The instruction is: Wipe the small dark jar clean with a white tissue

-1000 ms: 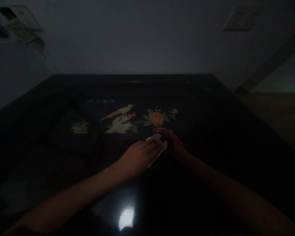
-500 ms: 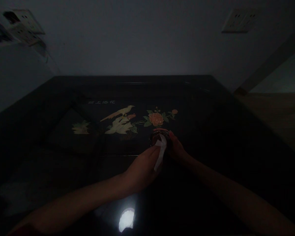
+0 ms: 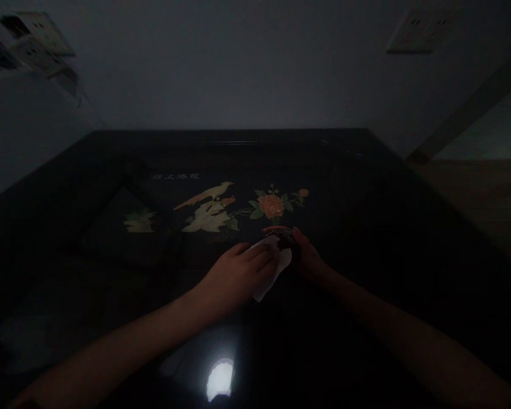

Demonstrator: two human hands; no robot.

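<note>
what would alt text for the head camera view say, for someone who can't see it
In a dim room, a left hand presses white tissue to a dark, shiny object held by the right hand, over a glossy black table decorated with a bird and flowers.

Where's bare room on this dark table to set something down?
It's dim, but right of the flower decoration, between the right forearm and the wall, looks bare. So does the patch between the left forearm and leafy decoration. Crowded: centre, where the left hand, tissue, dark object and right hand meet.
</note>
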